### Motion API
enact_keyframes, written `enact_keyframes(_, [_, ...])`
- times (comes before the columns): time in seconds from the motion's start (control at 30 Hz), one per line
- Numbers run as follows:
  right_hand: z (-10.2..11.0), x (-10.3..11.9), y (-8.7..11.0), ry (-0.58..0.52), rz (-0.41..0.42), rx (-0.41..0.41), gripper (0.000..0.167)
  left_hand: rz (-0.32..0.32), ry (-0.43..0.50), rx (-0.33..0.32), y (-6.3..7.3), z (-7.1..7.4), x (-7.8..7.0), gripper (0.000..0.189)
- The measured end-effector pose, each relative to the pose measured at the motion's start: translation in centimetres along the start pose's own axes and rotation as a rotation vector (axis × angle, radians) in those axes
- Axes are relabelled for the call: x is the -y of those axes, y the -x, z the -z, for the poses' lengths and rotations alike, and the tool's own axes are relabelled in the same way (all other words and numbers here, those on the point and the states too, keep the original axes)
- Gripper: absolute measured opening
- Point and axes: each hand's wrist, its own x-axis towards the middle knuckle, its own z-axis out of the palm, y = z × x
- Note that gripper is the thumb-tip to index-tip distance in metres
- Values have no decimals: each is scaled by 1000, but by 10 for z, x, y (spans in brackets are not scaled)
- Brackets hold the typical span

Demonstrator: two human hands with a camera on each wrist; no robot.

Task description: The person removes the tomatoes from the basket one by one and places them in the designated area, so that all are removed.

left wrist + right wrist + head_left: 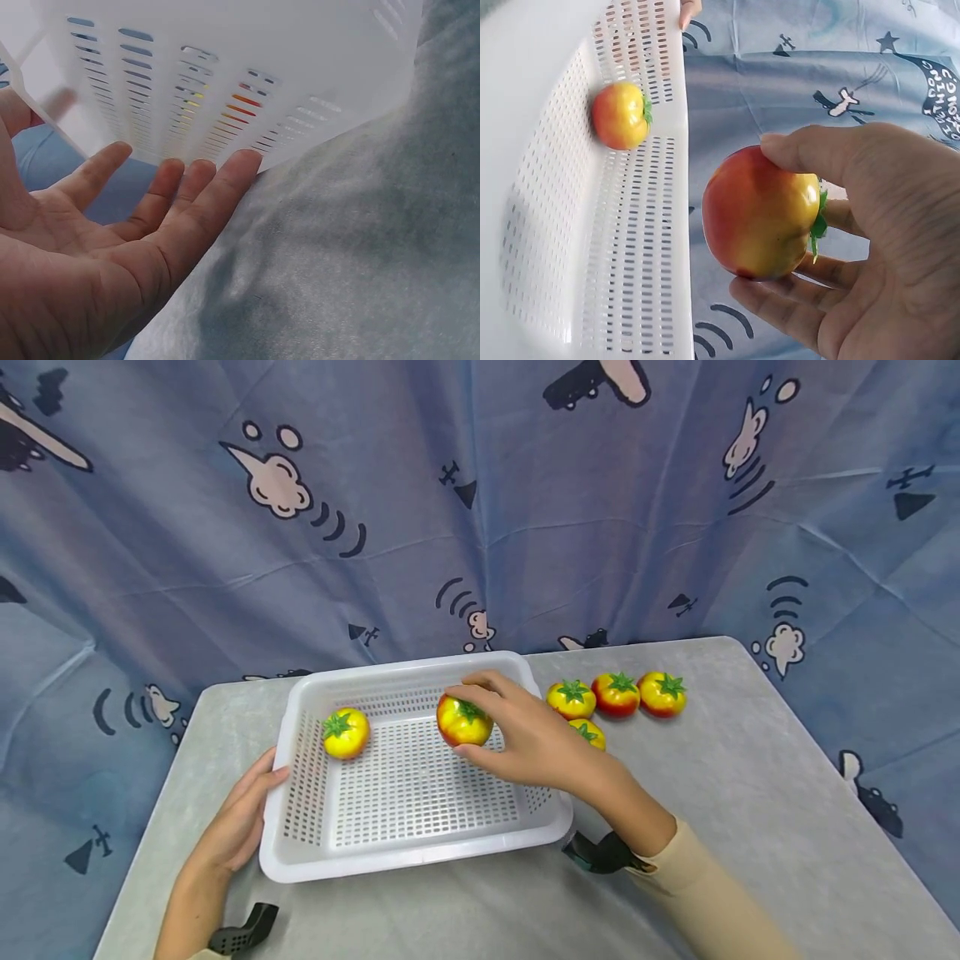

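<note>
A yellow-and-red tomato [459, 720] with a green leafy top is held in my right hand [536, 735], over the right half of a white perforated plastic basket [405, 852]. In the right wrist view the thumb presses one side of this tomato [757, 217] and the fingers curl round the other. A second tomato [347, 733] lies inside the basket near its left wall. My left hand [243, 810] grips the basket's left rim, thumb over the edge. From the left wrist, its fingers [202, 210] lie along the slotted outer wall.
Several more tomatoes [617, 695] stand on the grey table [750, 793] just right of the basket, one partly hidden behind my right hand. A blue patterned curtain [420, 485] hangs behind the table. Black wrist devices [243, 931] sit on both wrists.
</note>
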Motion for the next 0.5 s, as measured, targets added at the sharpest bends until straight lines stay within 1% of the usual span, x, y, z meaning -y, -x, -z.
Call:
enact_keyframes(0.13, [4,-5,10,-18,-8,-30,65,4,-3,-2,0,0,0,69])
enact_keyframes(0.33, [10,-13,25,-35,-54,-59,68,3,5,-1,-1,-1,-1,69])
enact_keyframes(0.5, [17,-21,34,-60,-77,-111,68,-1,8,-7,-1,-1,0,69])
